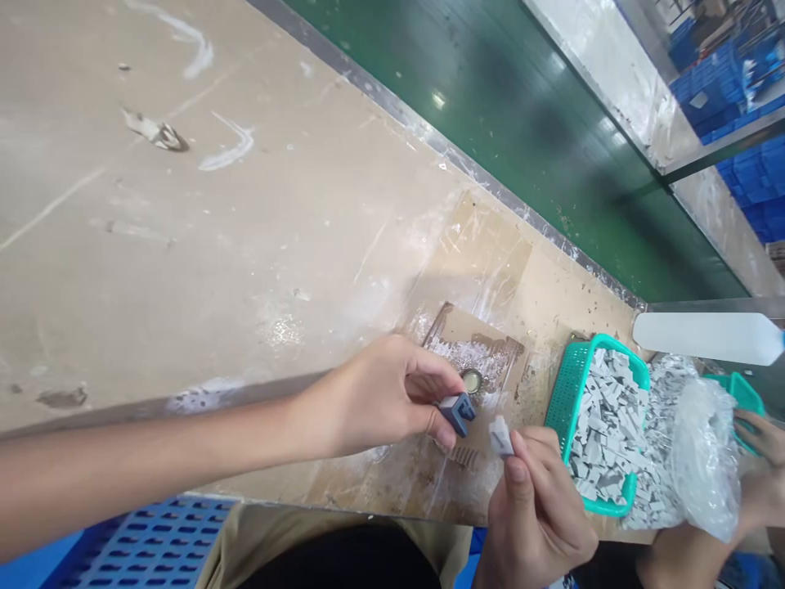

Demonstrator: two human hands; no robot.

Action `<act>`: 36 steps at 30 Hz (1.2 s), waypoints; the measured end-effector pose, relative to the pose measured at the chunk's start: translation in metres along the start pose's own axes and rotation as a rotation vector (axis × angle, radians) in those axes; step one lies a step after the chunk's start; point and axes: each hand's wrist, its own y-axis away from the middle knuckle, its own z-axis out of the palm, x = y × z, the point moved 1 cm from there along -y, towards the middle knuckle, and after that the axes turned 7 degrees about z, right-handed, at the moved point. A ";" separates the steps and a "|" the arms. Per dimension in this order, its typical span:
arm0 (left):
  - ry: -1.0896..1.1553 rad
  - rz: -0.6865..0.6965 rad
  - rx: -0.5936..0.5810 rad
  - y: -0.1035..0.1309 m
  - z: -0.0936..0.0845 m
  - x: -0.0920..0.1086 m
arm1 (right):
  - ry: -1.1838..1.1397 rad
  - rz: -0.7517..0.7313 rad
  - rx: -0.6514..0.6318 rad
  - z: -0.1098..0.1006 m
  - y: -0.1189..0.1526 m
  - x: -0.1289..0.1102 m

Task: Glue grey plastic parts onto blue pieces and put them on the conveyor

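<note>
Between the thumb and fingers of my left hand (386,397) is a small dark blue-grey plastic part (458,414) with a notched opening facing right. My right hand (540,499) pinches a small light grey plastic piece (500,437), held just right of the dark part; the two are apart. Both hands are over the near edge of the worktable. Beyond them lies a stained cardboard piece (484,343) with a small round metal cap (472,381) on it. To the right stands a green basket (555,393) full of similar light grey pieces.
More grey pieces and a clear plastic bag (705,450) lie right of the basket, beside another person's hands (764,442). A white bottle (705,337) lies behind. The green conveyor belt (491,106) runs along the far table edge. A blue crate (153,540) is at lower left.
</note>
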 end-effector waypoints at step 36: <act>0.480 -0.241 0.146 0.009 0.000 0.014 | -0.356 0.333 -0.636 0.033 -0.022 -0.013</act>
